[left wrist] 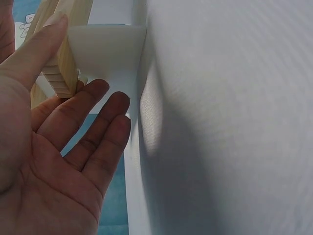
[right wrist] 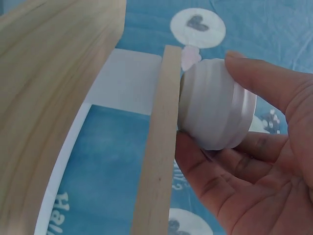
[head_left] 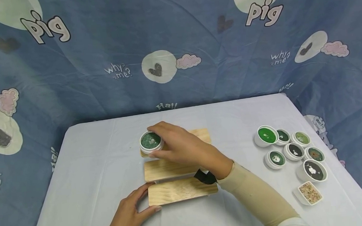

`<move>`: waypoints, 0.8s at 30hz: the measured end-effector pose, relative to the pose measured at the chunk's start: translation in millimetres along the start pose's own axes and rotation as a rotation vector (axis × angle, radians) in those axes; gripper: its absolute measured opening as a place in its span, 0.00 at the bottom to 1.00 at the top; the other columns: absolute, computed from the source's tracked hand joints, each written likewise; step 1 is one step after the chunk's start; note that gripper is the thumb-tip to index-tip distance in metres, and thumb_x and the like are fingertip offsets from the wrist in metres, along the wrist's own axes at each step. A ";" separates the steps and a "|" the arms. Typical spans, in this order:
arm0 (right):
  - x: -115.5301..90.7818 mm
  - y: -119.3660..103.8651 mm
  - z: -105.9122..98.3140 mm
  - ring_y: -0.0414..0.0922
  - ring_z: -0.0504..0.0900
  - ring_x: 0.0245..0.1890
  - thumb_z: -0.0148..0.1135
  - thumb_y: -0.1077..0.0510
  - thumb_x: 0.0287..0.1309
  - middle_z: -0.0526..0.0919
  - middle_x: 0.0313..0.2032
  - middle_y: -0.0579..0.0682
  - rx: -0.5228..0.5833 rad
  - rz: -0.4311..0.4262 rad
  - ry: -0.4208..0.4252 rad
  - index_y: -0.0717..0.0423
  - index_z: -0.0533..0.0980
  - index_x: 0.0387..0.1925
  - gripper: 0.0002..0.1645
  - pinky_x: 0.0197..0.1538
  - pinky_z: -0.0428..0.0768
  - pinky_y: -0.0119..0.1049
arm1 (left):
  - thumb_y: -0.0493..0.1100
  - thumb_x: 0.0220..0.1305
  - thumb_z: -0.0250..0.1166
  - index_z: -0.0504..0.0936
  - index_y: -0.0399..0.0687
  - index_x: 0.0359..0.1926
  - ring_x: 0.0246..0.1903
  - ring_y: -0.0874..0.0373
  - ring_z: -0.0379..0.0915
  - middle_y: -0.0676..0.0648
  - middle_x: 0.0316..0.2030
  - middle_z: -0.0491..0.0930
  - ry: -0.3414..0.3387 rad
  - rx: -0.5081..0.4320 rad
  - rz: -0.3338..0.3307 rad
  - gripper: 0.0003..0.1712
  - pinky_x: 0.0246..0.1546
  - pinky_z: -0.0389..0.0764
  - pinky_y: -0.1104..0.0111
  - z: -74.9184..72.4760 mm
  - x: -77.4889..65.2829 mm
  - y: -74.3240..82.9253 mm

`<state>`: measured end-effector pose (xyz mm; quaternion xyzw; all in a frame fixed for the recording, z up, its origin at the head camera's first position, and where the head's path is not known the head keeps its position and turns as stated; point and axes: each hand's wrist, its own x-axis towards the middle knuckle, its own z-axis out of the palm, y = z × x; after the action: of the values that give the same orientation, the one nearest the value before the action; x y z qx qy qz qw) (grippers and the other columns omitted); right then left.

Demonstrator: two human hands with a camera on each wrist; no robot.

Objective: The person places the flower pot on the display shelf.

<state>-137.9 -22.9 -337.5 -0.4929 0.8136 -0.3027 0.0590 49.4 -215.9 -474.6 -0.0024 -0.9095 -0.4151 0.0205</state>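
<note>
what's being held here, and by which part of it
The right grip holds a small white jar by opposite sides of its round wall; the left grip pinches the front wooden board at its left end.

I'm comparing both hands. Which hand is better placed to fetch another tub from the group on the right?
Probably the right hand, once it releases the held tub: it is nearer the grouped tubs, with its forearm on their side. The left hand is farther, gripping the front board.

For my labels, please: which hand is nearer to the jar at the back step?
The right hand holds the jar; the left hand is farther, gripping the front step.
</note>
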 end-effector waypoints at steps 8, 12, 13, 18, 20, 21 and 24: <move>1.7 -1.8 2.3 0.42 0.77 0.62 0.75 0.49 0.65 0.76 0.66 0.52 -0.008 0.008 0.006 0.62 0.69 0.72 0.42 0.65 0.75 0.32 | 0.58 0.56 0.80 0.79 0.57 0.67 0.60 0.50 0.79 0.49 0.61 0.83 0.004 -0.004 0.019 0.39 0.61 0.78 0.46 0.3 1.5 0.2; 2.0 -2.4 2.5 0.42 0.77 0.62 0.75 0.48 0.65 0.76 0.66 0.52 -0.011 0.014 0.002 0.62 0.68 0.72 0.43 0.65 0.75 0.32 | 0.58 0.55 0.80 0.79 0.57 0.67 0.60 0.51 0.79 0.50 0.61 0.83 0.010 0.005 0.028 0.39 0.60 0.79 0.47 0.9 1.6 -1.0; 2.1 -2.6 2.5 0.43 0.77 0.62 0.75 0.48 0.65 0.76 0.66 0.52 -0.012 0.016 0.000 0.62 0.68 0.72 0.43 0.65 0.74 0.32 | 0.58 0.55 0.80 0.79 0.58 0.67 0.60 0.51 0.79 0.50 0.61 0.83 0.012 0.008 0.030 0.39 0.60 0.79 0.47 1.0 1.6 -1.3; 1.9 -3.8 3.0 0.43 0.77 0.63 0.75 0.48 0.65 0.76 0.66 0.52 -0.018 0.035 -0.012 0.62 0.68 0.73 0.43 0.66 0.74 0.32 | 0.58 0.55 0.80 0.79 0.59 0.67 0.60 0.51 0.79 0.50 0.60 0.83 0.015 0.017 0.033 0.39 0.60 0.79 0.47 1.3 1.3 -2.0; 1.8 -4.2 3.4 0.43 0.76 0.63 0.74 0.48 0.65 0.76 0.66 0.52 -0.024 0.041 -0.017 0.61 0.67 0.73 0.43 0.66 0.74 0.33 | 0.59 0.55 0.80 0.79 0.60 0.66 0.60 0.52 0.79 0.51 0.60 0.83 0.014 0.018 0.030 0.39 0.60 0.79 0.47 1.3 1.2 -1.8; 1.8 -4.4 3.7 0.44 0.76 0.64 0.74 0.48 0.65 0.76 0.67 0.53 -0.028 0.042 -0.018 0.62 0.67 0.73 0.43 0.67 0.74 0.33 | 0.59 0.55 0.81 0.79 0.60 0.66 0.60 0.52 0.79 0.51 0.60 0.84 0.014 0.018 0.028 0.39 0.60 0.79 0.47 1.2 1.1 -1.7; 1.9 -5.1 4.5 0.45 0.75 0.65 0.73 0.47 0.66 0.75 0.67 0.54 -0.044 0.041 -0.021 0.62 0.67 0.74 0.44 0.68 0.73 0.34 | 0.59 0.54 0.81 0.79 0.62 0.66 0.60 0.53 0.78 0.52 0.60 0.84 0.012 0.019 0.019 0.39 0.60 0.79 0.47 1.0 0.8 -1.6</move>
<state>-133.3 -28.1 -338.0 -0.4804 0.8293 -0.2785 0.0630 48.5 -216.2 -476.4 -0.0085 -0.9132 -0.4064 0.0300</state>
